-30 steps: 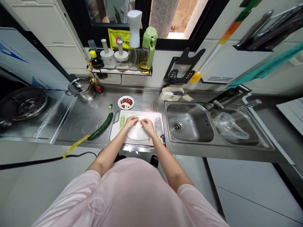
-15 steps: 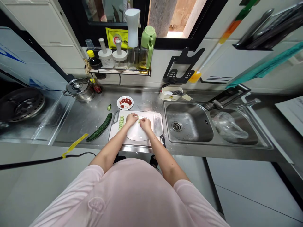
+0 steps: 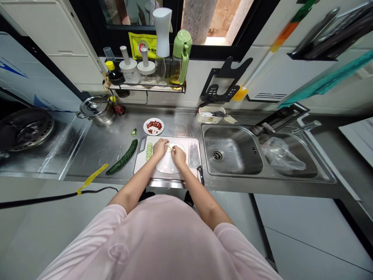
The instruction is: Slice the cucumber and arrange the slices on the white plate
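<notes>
A white plate lies on the white cutting board. Over its far part are my left hand and my right hand, close together with fingers pinched. Small pale green pieces show between the fingertips; which hand holds them is hard to make out. Overlapping cucumber slices form a column left of my left hand. On the board's right side rests a knife with a broad blade and black handle. A cucumber lies left of the board, with a cut end piece behind it.
A small plate of red pieces stands behind the board, beside a clear round dish. At the back left is a steel pot. The sink lies to the right, and a bottle shelf hangs above the counter.
Both hands have shifted slightly left over the plate, still close together. The right hand's fingers have turned a little. The other objects stay where they were.
</notes>
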Motion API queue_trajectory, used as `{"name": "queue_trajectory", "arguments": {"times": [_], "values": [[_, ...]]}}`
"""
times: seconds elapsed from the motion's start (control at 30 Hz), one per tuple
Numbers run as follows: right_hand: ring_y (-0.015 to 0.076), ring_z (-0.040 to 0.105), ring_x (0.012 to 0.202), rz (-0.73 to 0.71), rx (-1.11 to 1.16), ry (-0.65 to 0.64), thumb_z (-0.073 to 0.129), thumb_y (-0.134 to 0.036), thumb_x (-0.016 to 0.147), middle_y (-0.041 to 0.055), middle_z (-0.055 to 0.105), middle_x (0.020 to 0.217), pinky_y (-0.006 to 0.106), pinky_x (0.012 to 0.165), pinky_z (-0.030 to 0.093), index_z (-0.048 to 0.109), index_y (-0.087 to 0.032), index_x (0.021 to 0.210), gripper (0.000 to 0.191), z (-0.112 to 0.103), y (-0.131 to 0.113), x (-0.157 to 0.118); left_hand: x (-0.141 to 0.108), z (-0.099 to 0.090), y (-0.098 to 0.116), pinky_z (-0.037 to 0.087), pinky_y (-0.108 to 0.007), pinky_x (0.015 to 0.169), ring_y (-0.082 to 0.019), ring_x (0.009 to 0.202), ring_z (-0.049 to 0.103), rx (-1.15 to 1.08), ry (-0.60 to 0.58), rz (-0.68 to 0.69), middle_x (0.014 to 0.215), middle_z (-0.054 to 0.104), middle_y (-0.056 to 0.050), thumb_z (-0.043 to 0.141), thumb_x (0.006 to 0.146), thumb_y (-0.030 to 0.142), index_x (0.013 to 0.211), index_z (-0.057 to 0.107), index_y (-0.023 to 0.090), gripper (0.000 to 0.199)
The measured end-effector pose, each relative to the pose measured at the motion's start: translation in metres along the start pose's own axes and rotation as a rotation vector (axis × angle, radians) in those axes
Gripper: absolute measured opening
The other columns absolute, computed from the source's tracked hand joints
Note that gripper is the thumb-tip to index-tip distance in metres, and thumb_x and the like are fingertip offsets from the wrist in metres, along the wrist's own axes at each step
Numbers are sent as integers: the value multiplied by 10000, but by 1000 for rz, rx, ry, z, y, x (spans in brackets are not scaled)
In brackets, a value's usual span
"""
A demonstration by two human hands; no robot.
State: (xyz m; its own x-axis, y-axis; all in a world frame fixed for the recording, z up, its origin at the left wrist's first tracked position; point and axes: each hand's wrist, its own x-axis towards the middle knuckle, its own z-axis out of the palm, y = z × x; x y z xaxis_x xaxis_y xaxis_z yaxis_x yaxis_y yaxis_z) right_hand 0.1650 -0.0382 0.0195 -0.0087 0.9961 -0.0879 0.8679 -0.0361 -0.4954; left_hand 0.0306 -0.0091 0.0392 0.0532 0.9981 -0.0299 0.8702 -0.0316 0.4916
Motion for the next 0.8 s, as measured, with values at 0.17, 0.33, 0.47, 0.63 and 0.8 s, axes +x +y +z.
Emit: {"name": "queue_trajectory", "arguments": {"times": [0.17, 0.33, 0.47, 0.63, 0.8], "values": [[180, 592, 890, -32, -103, -53, 353, -320, 955, 44, 638, 1048, 268, 746, 394, 560, -266, 1185, 314, 0, -3, -5, -3, -3, 1, 411, -272, 809, -181, 989, 559, 44, -46, 44, 1098, 580, -41, 521, 869, 289, 1136, 623, 306, 286], [174, 586, 880, -50, -184, -110, 279, -345, 985, 60, 616, 1058, 265, 738, 389, 547, -269, 1217, 363, -4, -8, -8, -4, 0, 1, 414, -273, 781, -180, 969, 557, 69, -42, 51, 1083, 578, -35, 532, 865, 301, 1125, 627, 308, 277], [175, 590, 863, -50, -216, -117, 269, -345, 990, 58, 615, 1049, 265, 718, 387, 550, -269, 1203, 361, -6, -10, -8, -4, 4, -1, 409, -273, 769, -177, 955, 557, 69, -28, 35, 1068, 577, -35, 527, 869, 317, 1111, 628, 304, 262], [173, 591, 866, -57, -228, -118, 273, -341, 989, 56, 614, 1047, 261, 714, 384, 544, -266, 1203, 353, -7, -11, -8, -3, 4, 0, 410, -276, 772, -180, 964, 557, 68, -34, 23, 1069, 575, -34, 535, 865, 320, 1105, 626, 306, 257], [173, 593, 870, -51, -225, -117, 261, -347, 990, 53, 616, 1054, 261, 719, 386, 542, -272, 1208, 363, -7, -11, -8, -4, 1, 2, 414, -272, 788, -177, 974, 561, 71, -41, 0, 1086, 574, -34, 533, 867, 324, 1110, 626, 307, 261]]}}
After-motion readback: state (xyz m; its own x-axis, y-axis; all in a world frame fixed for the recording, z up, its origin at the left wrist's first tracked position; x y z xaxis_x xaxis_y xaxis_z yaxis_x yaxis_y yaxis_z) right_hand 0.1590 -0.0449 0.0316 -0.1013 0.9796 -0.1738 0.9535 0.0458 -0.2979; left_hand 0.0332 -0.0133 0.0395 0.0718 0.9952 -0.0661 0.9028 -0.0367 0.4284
